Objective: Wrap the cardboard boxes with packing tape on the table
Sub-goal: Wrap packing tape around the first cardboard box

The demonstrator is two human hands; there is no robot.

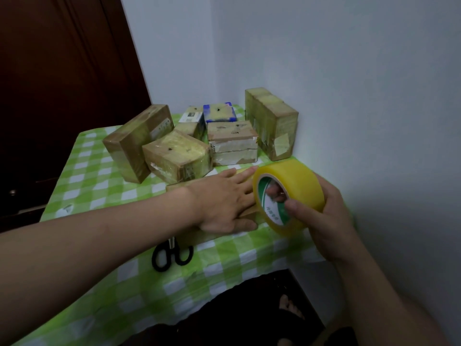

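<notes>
A flat cardboard box point(194, 236) lies near the middle of the green checked table point(99, 186). My left hand point(224, 201) lies flat on top of it, fingers straight and pointing right. My right hand point(321, 216) grips a yellow roll of packing tape point(296, 186) at the box's right end, with fingers through its green-and-white core and the thumb on the rim. The hand and roll hide most of the box.
Several taped cardboard boxes point(179, 156) stand at the back of the table, one tall box point(272, 121) against the white wall. Black scissors point(172, 255) lie just in front of the flat box. The wall runs close along the right side.
</notes>
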